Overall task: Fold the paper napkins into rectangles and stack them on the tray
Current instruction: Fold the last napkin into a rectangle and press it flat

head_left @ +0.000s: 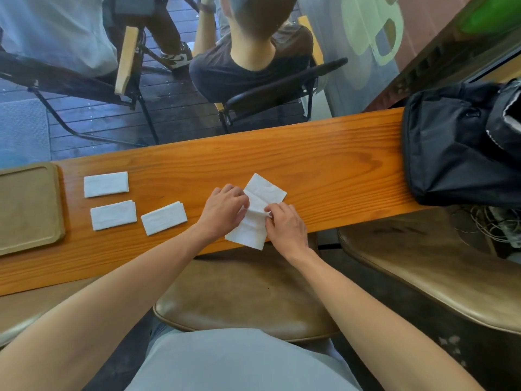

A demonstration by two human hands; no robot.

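Observation:
A long white paper napkin [260, 193] lies at an angle on the wooden counter [324, 162], its near end reaching the counter's front edge. My left hand [224, 211] pinches its left side near the middle. My right hand [286, 225] pinches the right side, fingers curled over the paper. Three folded napkin rectangles lie to the left: one at the back [106, 184], one in front of it [113, 215], one further right [164, 217]. The brown tray [28, 207] sits at the far left with nothing on it.
A black bag [456, 148] rests on the counter's right end. Tan padded stools stand below the counter's front edge, one under me [242, 294], another to the right [434, 266]. Beyond the glass, a person sits on a black chair [282, 86].

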